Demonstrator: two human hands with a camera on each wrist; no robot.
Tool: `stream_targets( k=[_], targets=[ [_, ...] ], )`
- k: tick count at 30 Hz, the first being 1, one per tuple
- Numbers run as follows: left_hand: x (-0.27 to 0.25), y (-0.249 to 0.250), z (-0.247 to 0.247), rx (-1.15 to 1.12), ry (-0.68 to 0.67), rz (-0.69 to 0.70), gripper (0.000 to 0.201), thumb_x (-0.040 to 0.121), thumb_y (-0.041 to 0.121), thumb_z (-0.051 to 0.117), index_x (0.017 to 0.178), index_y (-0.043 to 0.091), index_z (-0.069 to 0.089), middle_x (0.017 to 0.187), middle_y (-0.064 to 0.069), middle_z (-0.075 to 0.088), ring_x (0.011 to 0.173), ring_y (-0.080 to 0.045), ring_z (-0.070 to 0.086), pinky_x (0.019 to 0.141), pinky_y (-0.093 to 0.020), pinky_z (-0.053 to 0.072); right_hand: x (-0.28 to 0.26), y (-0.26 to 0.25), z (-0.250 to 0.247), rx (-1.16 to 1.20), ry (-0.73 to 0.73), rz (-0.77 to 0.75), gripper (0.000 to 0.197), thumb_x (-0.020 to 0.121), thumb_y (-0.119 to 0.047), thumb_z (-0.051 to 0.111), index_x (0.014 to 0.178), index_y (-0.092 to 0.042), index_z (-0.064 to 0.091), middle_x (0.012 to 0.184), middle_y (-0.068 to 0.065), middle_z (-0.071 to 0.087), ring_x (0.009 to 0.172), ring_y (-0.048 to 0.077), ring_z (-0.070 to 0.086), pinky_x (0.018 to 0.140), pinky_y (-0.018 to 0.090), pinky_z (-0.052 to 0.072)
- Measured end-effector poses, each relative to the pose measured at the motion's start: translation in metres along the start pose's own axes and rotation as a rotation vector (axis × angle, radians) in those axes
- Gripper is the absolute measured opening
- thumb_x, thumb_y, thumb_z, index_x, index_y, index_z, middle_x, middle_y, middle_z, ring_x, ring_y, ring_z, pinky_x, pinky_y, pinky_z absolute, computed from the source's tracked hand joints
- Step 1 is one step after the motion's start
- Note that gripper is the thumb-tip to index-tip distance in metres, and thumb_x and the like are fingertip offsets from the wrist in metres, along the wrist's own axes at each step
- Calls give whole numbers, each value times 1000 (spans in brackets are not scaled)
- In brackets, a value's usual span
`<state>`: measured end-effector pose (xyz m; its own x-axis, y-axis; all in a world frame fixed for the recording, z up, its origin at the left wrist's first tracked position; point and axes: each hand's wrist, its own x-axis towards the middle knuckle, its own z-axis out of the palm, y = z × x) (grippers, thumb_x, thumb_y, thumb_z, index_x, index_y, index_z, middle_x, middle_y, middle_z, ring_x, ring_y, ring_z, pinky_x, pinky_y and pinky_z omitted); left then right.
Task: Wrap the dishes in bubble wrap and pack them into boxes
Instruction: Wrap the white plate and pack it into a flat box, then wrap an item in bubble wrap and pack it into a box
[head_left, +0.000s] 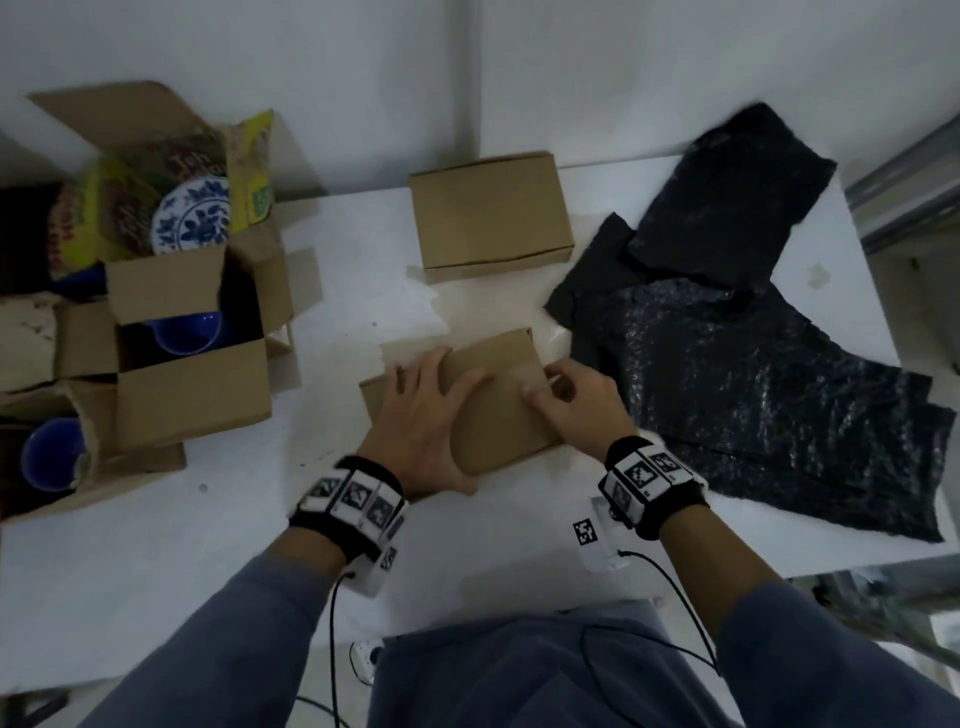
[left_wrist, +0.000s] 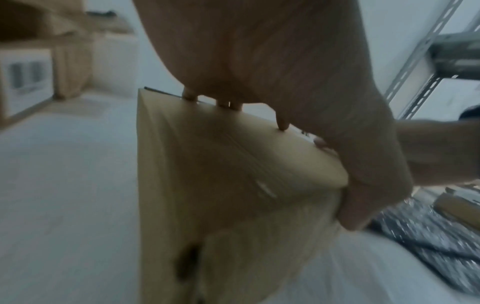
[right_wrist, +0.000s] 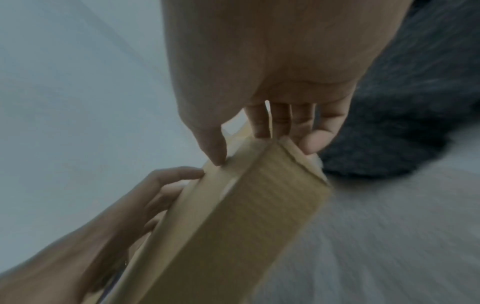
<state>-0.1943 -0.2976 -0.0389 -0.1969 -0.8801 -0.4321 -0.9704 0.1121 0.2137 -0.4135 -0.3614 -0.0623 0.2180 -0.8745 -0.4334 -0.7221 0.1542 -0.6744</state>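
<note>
A small, closed, brown corrugated cardboard box (head_left: 493, 400) lies on the white tabletop (head_left: 208, 561) right in front of the person, held between both hands. The left hand (head_left: 421, 431) lies over the box's left part, fingers spread across the lid and the thumb hooked round the near edge, so it grips the box; the left wrist view shows its fingertips (left_wrist: 281, 123) pressing on the cardboard top. The right hand (head_left: 576, 405) grips the box's right end, the thumb (right_wrist: 213, 150) on the lid and the other fingers curled down over the end panel. A second closed brown cardboard box (head_left: 491, 218) of like shape sits farther back on the tabletop, well apart from the first. To the right lie several loose sheets of black bubble wrap (head_left: 753, 374), overlapping one another, the nearest just beside the right hand. On the left stand open cardboard cartons (head_left: 192, 395): a blue bowl (head_left: 184, 330) shows inside one, another blue bowl (head_left: 52, 454) in a lower one, and a blue-and-white patterned plate (head_left: 192, 215) stands against yellow printed packaging (head_left: 254, 166) in the one behind.
</note>
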Motion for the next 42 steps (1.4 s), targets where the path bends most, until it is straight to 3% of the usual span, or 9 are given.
stream_targets(
  k=[8,12,15,18,23,27,33,38,42],
  targets=[
    [122,-4,-119,44,80,64,123,42,59,88,144,44,20,159,-14,5,147,-37,9,118,-62,6,81,-44,-65,143,275,-49,64,79,-35,74,135,-15,50,112,4,58,102,19,56,89,32,48],
    [175,-23,-132,29,113,89,107,55,43,90,143,35,31,160,-6,12,145,-30,25,119,-55,16,120,-62,-86,100,245,-118,71,77,-27,72,142,-26,42,118,4,52,103,17,54,92,29,46],
    [189,-36,-117,23,195,72,81,71,44,81,141,34,41,157,-2,23,139,-26,38,115,-60,16,141,-64,-82,-145,155,-155,64,75,-27,73,134,-17,53,138,12,39,119,32,46,101,37,43],
    [184,-40,-97,-26,310,20,67,78,46,73,139,33,48,154,-6,29,139,-27,36,110,-63,22,157,-56,-72,-242,156,-226,52,74,-17,71,125,-19,62,139,16,33,117,40,45,100,45,47],
    [165,-40,-63,-317,519,-29,50,79,13,77,126,20,60,146,-12,40,130,-31,44,89,-45,54,160,-48,-57,-215,237,-300,50,74,-3,68,123,-15,64,139,18,31,120,39,45,102,48,46],
    [154,-40,-55,-342,566,-77,47,80,2,72,121,21,61,144,-8,42,135,-25,41,89,-41,55,157,-50,-55,-229,218,-340,48,76,-2,67,122,-16,65,143,18,31,126,39,42,106,46,43],
    [144,-37,-60,-218,553,-202,46,82,7,70,122,24,57,140,-5,45,125,-24,47,67,-38,57,153,-63,-54,-266,129,-316,47,79,0,64,122,-19,65,145,16,26,128,37,41,103,41,46],
    [134,-32,-69,-342,541,-255,36,86,8,62,118,26,64,132,0,50,118,-20,51,78,-37,54,142,-77,-61,-500,145,-307,43,77,-20,66,120,-24,64,134,16,42,123,38,42,111,52,26],
    [100,-32,-74,-652,523,-284,29,87,10,68,112,24,68,107,4,62,98,-12,57,85,-21,43,118,-80,-57,-343,169,-412,28,79,-22,66,106,-15,67,117,9,55,107,33,54,90,42,46]
  ],
)
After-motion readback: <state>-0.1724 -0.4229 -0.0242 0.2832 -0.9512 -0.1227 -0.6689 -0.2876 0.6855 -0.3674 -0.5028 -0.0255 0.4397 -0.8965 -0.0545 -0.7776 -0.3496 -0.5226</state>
